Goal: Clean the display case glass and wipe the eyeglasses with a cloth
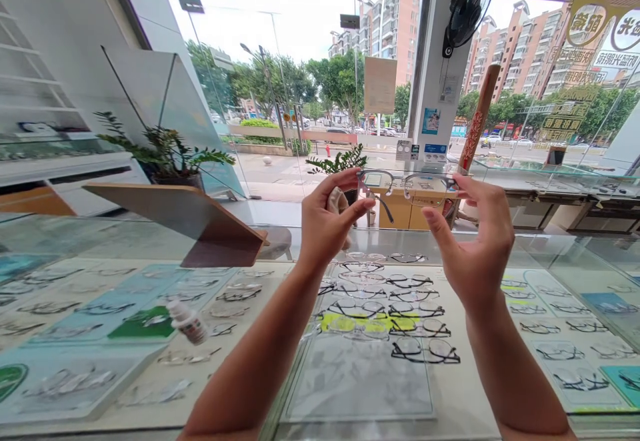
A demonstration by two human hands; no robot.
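A pair of eyeglasses [400, 179] is raised in front of me above the glass counter, with its lenses toward the window. My left hand [333, 211] pinches the left end of the frame, and a pale cloth [337, 202] is tucked in the same hand. At the other end, my right hand [470, 234] grips the right side of the frame with its fingers, the thumb apart below the lens. One dark temple arm hangs down near the left lens. Under my forearms, rows of eyeglasses [413, 309] lie in the display case.
On the counter at left stands a small white bottle [188, 321]. Behind it is a tilted wooden board [180, 211]. The glass display case [360, 381] spans the foreground. Farther off are potted plants [173, 151], a wall fan [469, 11] and large windows.
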